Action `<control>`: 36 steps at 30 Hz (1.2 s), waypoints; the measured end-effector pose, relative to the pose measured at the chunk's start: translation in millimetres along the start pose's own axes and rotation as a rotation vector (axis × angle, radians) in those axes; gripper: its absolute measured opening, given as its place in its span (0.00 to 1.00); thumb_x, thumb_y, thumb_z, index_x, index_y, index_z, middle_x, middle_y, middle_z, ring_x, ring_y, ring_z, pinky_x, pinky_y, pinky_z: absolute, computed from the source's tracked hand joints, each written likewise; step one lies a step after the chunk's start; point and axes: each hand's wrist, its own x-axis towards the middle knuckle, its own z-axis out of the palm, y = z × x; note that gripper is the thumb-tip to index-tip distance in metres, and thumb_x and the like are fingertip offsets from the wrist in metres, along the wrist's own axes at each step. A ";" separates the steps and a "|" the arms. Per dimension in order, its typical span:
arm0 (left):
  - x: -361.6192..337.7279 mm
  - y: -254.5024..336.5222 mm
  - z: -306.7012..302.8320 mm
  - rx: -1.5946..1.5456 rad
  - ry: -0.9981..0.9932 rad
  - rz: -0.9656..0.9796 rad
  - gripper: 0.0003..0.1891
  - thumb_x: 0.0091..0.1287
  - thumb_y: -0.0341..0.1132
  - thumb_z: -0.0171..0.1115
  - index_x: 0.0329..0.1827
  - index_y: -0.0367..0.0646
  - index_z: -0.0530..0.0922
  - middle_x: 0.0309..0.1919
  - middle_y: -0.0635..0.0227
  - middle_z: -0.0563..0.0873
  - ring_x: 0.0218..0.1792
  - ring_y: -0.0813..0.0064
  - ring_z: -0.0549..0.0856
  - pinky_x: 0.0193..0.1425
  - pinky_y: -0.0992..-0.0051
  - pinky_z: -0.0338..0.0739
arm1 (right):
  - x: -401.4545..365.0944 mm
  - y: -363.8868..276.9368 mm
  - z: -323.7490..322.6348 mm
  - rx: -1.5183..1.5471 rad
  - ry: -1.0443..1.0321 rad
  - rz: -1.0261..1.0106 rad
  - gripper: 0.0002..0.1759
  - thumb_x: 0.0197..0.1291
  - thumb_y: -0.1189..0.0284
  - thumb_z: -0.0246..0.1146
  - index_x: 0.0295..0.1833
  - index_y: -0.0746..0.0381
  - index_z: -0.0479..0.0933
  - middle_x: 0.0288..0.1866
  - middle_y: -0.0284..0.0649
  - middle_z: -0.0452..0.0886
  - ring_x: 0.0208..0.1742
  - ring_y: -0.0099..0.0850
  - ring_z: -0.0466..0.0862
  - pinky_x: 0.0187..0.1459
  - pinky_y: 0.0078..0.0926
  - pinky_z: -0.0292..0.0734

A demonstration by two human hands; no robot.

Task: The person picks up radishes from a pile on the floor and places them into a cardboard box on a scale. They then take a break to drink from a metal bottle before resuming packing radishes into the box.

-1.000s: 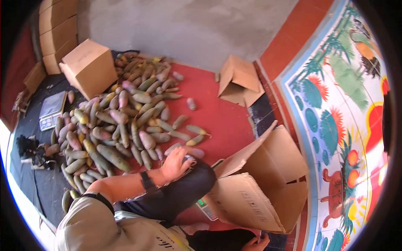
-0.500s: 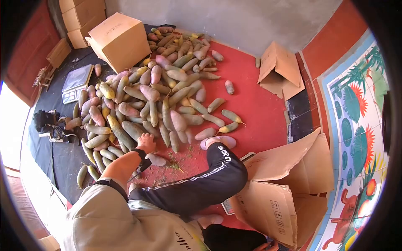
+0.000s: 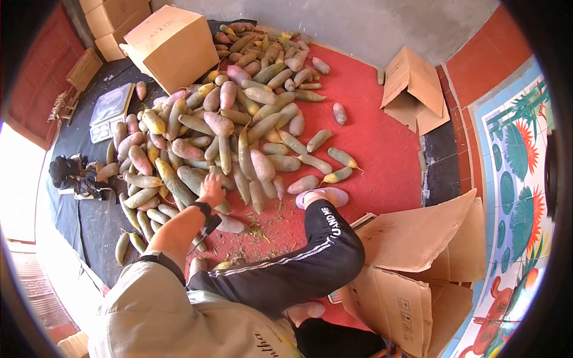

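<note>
My left hand (image 3: pixel 212 191) reaches into the near edge of a large heap of long radishes (image 3: pixel 218 125), with green, pinkish and yellowish skins. Its fingers are stretched out and slightly spread, the tips right at a greenish radish (image 3: pixel 222 177). A dark band circles the wrist. Just below the hand lies a paler radish (image 3: pixel 231 224) on the red floor. My right hand (image 3: pixel 391 351) shows only partly at the bottom edge, dim, beside the lower flap of an open cardboard box (image 3: pixel 388 298); its fingers are mostly hidden.
A closed carton (image 3: pixel 182 59) stands behind the heap, with a flat scale (image 3: pixel 111 112) left of it. Another box (image 3: pixel 412 89) lies tipped by the wall. My bent leg (image 3: pixel 286 268) crosses the foreground. A dark bundle (image 3: pixel 74 174) sits at left.
My left hand has moved a little forward, farther into the radishes. The whole view has shifted slightly, so the boxes at right sit farther right.
</note>
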 end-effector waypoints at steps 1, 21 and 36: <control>10.3 3.5 -3.6 0.011 0.068 -0.003 0.32 0.50 0.33 0.61 0.61 0.46 0.64 0.63 0.56 0.63 0.64 0.55 0.61 0.65 0.59 0.60 | 0.8 -2.0 -1.2 -0.026 -0.024 0.010 0.23 0.63 0.56 0.52 0.45 0.69 0.70 0.36 0.50 0.75 0.32 0.46 0.77 0.33 0.39 0.75; 101.7 37.6 -74.0 0.312 0.130 0.051 0.40 0.52 0.36 0.64 0.69 0.48 0.56 0.70 0.61 0.50 0.71 0.58 0.50 0.68 0.55 0.55 | 8.4 -5.5 -1.9 -0.074 -0.119 0.063 0.23 0.61 0.59 0.57 0.46 0.71 0.69 0.38 0.55 0.75 0.34 0.47 0.79 0.34 0.38 0.77; 61.2 -23.3 -73.2 0.101 0.351 -0.037 0.32 0.49 0.34 0.63 0.61 0.48 0.65 0.63 0.58 0.61 0.64 0.58 0.63 0.63 0.59 0.63 | 5.2 -2.0 -2.1 -0.154 -0.133 0.043 0.25 0.62 0.60 0.56 0.52 0.72 0.66 0.41 0.56 0.75 0.35 0.48 0.79 0.35 0.40 0.77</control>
